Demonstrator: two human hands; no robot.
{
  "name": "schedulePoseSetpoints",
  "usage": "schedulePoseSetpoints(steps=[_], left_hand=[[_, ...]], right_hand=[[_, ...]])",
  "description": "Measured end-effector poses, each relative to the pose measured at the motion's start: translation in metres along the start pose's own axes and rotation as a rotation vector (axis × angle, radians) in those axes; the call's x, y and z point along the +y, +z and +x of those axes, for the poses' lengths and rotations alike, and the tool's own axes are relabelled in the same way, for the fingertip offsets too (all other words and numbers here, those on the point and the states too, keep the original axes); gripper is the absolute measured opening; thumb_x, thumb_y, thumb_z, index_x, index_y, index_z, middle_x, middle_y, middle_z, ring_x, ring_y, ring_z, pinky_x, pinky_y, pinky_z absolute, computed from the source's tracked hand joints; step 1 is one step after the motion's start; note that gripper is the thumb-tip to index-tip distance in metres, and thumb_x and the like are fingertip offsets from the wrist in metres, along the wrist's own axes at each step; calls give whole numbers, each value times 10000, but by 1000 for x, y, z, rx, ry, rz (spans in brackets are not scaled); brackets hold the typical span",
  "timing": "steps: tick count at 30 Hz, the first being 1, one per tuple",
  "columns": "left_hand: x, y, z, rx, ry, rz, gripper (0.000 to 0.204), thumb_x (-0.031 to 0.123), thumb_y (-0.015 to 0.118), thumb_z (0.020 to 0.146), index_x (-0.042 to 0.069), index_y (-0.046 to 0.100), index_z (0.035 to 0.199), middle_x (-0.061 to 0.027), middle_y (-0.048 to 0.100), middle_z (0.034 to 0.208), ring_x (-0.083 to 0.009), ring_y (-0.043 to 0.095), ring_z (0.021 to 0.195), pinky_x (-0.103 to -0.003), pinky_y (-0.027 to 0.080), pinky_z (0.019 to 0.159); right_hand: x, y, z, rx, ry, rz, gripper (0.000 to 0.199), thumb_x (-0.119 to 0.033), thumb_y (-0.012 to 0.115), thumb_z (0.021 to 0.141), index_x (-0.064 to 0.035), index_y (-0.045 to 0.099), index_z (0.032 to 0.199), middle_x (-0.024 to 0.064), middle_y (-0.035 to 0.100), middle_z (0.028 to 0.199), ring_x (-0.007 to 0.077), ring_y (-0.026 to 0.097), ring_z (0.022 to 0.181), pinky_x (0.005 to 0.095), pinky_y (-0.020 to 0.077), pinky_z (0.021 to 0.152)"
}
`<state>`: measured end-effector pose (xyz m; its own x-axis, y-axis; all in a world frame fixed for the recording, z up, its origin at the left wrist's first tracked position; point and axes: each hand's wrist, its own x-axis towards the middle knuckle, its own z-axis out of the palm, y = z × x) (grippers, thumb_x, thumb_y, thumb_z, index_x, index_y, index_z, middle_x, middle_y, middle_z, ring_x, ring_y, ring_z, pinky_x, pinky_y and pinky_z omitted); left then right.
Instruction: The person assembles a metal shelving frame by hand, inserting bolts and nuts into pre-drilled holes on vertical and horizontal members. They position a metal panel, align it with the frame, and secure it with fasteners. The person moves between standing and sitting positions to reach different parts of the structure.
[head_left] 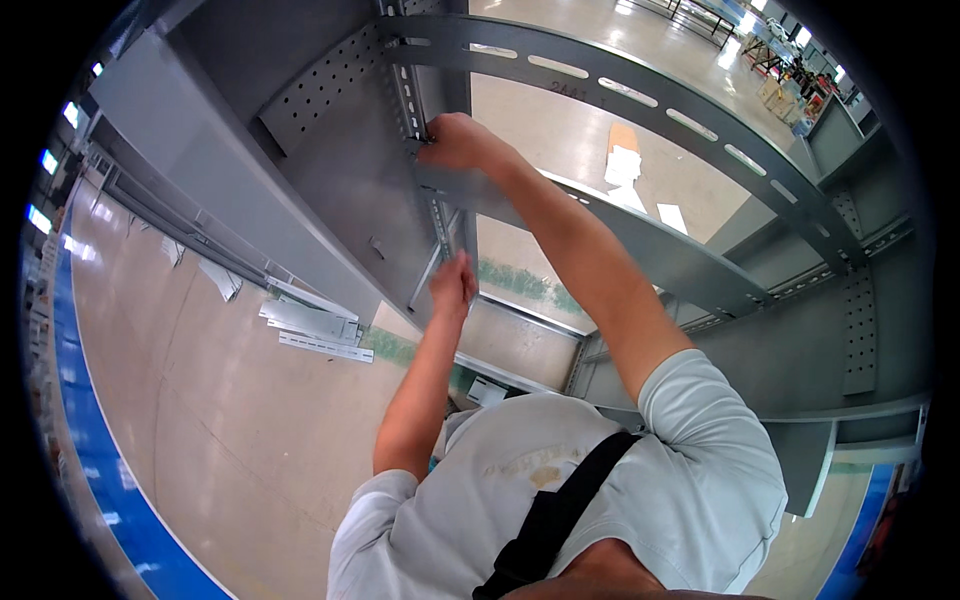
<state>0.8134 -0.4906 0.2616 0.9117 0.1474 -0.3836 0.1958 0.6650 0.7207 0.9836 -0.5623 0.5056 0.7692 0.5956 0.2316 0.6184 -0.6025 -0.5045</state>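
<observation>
I stand inside a grey sheet-metal cabinet frame. My right hand (460,142) is closed at the perforated upright (409,100), its fingertips against the slots where a plain grey crossbar (640,235) meets it. A small dark piece shows at those fingertips, too small to name. Lower along the same upright, my left hand (453,280) is closed with the fingers curled in. Whatever it holds, if anything, is hidden. Beside both hands stands the grey side panel (350,180), with a small handle-like piece (376,247) on it.
A slotted crossbar (628,92) arches across above my right arm. Another perforated upright (858,325) stands at the right. White metal strips (315,325) lie on the floor at the left. Beyond the frame lie cardboard (622,138) and white sheets (672,217).
</observation>
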Motion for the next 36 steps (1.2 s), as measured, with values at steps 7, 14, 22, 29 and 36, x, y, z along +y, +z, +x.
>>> schedulePoseSetpoints(steps=[7, 14, 22, 29, 36], left_hand=[[10, -17, -8, -48, -87, -282, 202, 147, 511, 1030, -11, 635, 1057, -57, 631, 814, -130, 599, 688, -270, 519, 600], [131, 79, -10, 39, 591, 15, 205, 90, 528, 1029, -77, 573, 1137, -128, 660, 917, -199, 692, 833, -305, 592, 776], [128, 112, 22, 187, 756, -63, 169, 21, 626, 951, -97, 575, 1061, -127, 675, 835, -199, 692, 671, -288, 579, 605], [137, 118, 33, 245, 867, 37, 146, 26, 678, 920, -91, 628, 994, -68, 674, 756, -121, 647, 619, -243, 513, 558], [138, 122, 28, 265, 902, 62, 172, 55, 654, 941, -97, 652, 1022, -70, 685, 778, -111, 642, 638, -252, 522, 609]], right_hand=[[8, 2, 1, -26, -64, -64, 399, -369, 718, 752, 1, 742, 899, 250, 692, 862, 413, 681, 852, 472, 530, 773], [3, -5, 3, -55, -41, -55, 424, -426, 704, 774, -19, 755, 880, 252, 690, 847, 416, 679, 845, 474, 535, 779], [0, -4, 1, -58, 70, 58, 663, -643, 661, 847, 15, 742, 811, 157, 683, 704, 298, 675, 696, 415, 514, 694], [-4, -9, 2, -88, 109, 55, 699, -668, 632, 858, 21, 752, 834, 176, 688, 724, 285, 680, 726, 400, 517, 708], [-6, -11, 1, -112, 129, 118, 715, -700, 608, 847, -4, 770, 862, 192, 719, 788, 344, 713, 802, 425, 543, 772]])
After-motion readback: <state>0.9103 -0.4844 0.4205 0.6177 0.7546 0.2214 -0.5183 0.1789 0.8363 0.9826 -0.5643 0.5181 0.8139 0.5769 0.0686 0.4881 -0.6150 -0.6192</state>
